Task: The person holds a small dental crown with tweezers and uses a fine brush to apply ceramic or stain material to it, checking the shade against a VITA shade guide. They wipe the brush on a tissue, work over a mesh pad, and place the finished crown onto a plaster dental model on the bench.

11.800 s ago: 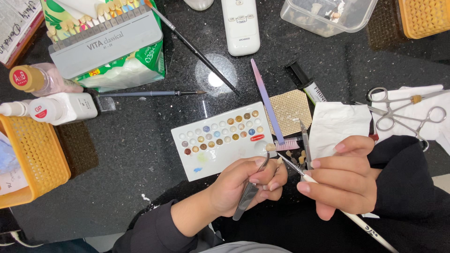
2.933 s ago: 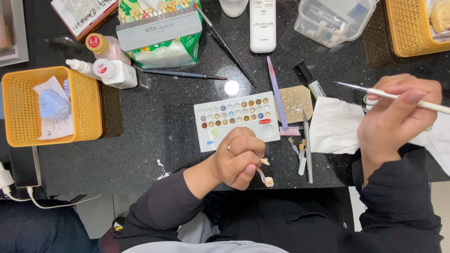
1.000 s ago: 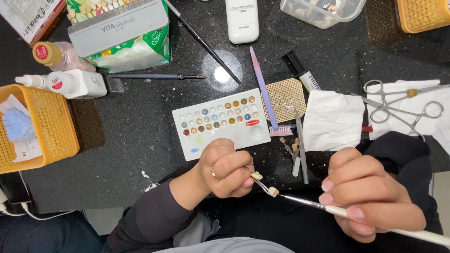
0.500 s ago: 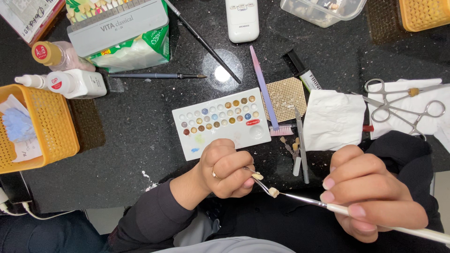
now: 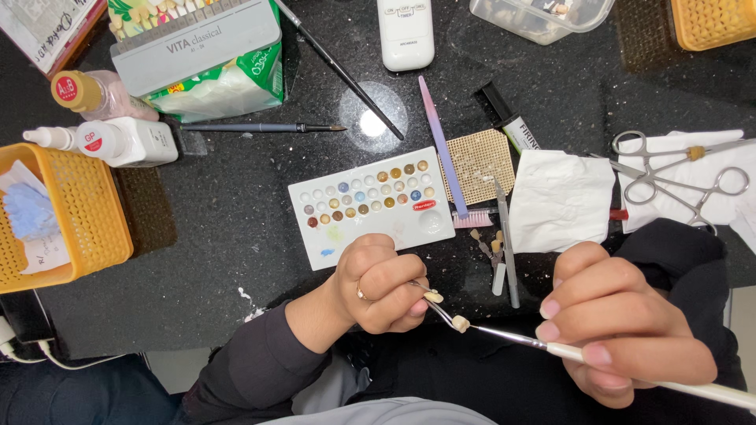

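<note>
Worktop: black speckled stone. On it:
- white palette with rows of coloured wells, centre
- mesh pad just right of it, lilac brush across its left edge
- folded tissue
- forceps on a white cloth
- two dark brushes
- remote
- clear tub
- yellow baskets, left and far right
- two bottles
- grey shade guide.
</note>
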{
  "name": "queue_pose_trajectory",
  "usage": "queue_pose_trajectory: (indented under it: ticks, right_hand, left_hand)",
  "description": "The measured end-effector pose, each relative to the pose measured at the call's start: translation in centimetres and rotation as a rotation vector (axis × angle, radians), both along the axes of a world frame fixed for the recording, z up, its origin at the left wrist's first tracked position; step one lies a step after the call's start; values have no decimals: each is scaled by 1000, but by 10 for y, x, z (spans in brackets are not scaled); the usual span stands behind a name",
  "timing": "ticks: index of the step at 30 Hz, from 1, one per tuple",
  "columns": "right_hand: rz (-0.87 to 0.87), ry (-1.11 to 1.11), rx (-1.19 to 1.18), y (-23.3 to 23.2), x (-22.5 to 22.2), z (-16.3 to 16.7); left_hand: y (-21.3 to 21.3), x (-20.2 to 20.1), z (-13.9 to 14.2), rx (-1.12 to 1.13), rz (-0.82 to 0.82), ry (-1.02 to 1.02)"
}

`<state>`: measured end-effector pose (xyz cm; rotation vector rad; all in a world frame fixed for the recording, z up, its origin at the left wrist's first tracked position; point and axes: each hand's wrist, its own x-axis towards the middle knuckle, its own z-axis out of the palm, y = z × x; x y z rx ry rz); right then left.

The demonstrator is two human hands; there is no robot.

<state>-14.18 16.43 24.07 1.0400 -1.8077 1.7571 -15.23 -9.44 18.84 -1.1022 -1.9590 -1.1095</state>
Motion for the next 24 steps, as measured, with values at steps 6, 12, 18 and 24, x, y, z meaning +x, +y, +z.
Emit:
queue_pose_trajectory:
  ticks: [6,12,18,24]
  right_hand:
    - [24,-45,14,6,2,2]
    - [-45,-8,24,5,5,-2]
    - [-4,15,30,4,-1,0]
    - [28,7,2,0,-3,2]
  left_hand:
    - [1,-2,0,5,-9,-2]
    - [1,-4,0,3,-22,-3]
    - [1,-4,0,9,-30,-7]
    - [1,-5,1,-6,-20,2]
